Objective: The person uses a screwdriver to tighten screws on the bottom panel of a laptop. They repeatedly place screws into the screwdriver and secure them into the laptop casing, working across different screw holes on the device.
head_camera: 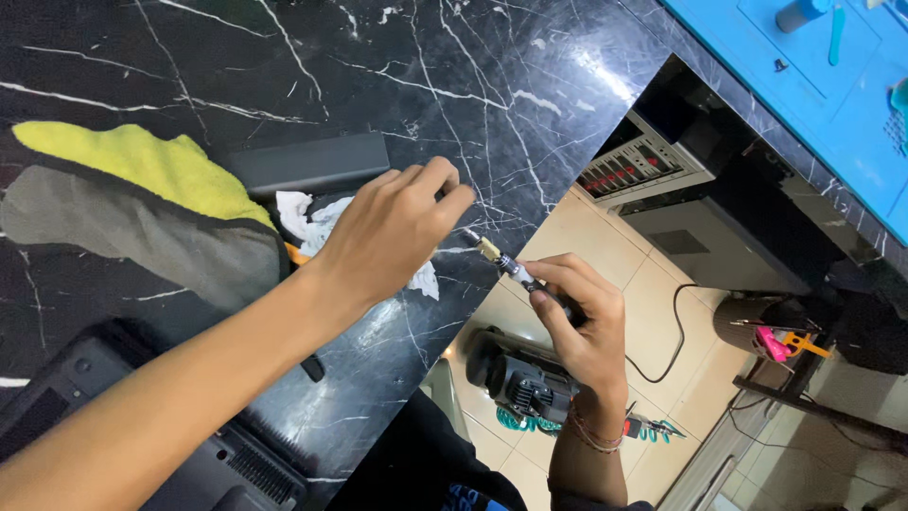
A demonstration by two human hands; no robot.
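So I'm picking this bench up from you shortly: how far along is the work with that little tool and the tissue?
Looks done: the dark laptop lies at the counter edge beside a yellow-grey cloth. In hand: the right hand grips a slim metal-tipped tool, while the left hand rests on crumpled white tissue. Left: I can't tell; nothing shows what the tool will touch.

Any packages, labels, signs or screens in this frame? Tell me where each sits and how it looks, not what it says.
No packages, signs or lit screens show.
Panel on a grey box under the counter edge, upper right: pale face with rows of small red marks, too small to tell more.
Dark laptop, lower left on the black marble counter: only its casing and vents show, no screen.
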